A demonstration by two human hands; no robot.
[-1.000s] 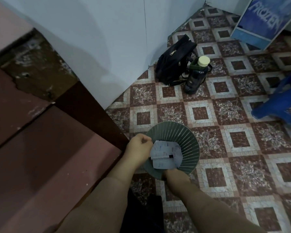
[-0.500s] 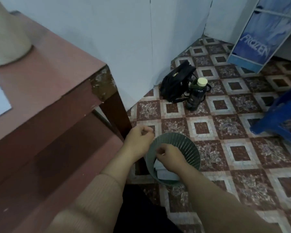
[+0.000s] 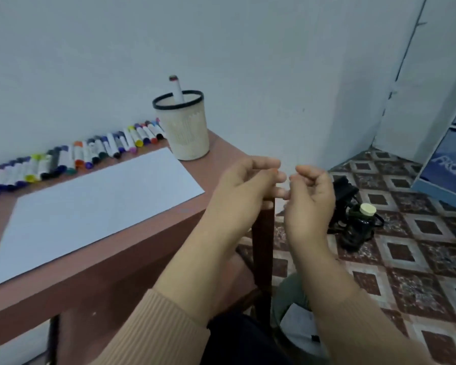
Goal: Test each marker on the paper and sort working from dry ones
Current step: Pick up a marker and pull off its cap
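1. Head view: the left hand (image 3: 245,185) and right hand (image 3: 311,189) are raised side by side off the right corner of the worktop (image 3: 221,151), fingertips almost meeting.
2. The left hand's fingers are loosely bent and point toward 3 o'clock; it holds nothing.
3. The right hand's fingers are curled in toward its palm with the thumb on top. Nothing shows in its grasp.
4. A blank sheet of paper (image 3: 90,206) lies flat on the worktop, at 9 o'clock from the hands.
5. A row of capped markers (image 3: 71,156) with many cap colours lies along the wall (image 3: 221,48), just beyond the paper's far edge, at 11 o'clock from the sheet's middle.
6. A cream pen cup (image 3: 184,133) with a black rim stands at the row's right end, at 1 o'clock from the paper. One white marker (image 3: 177,93) stands in it, leaning.
7. On the tiled floor (image 3: 411,254), at 3 o'clock from the hands, a black bag (image 3: 345,191) lies with a dark bottle (image 3: 358,227) with a pale cap just beside it.
8. A grey-green bin (image 3: 287,293) with paper scraps (image 3: 298,325) inside sits below the right forearm, at 6 o'clock.
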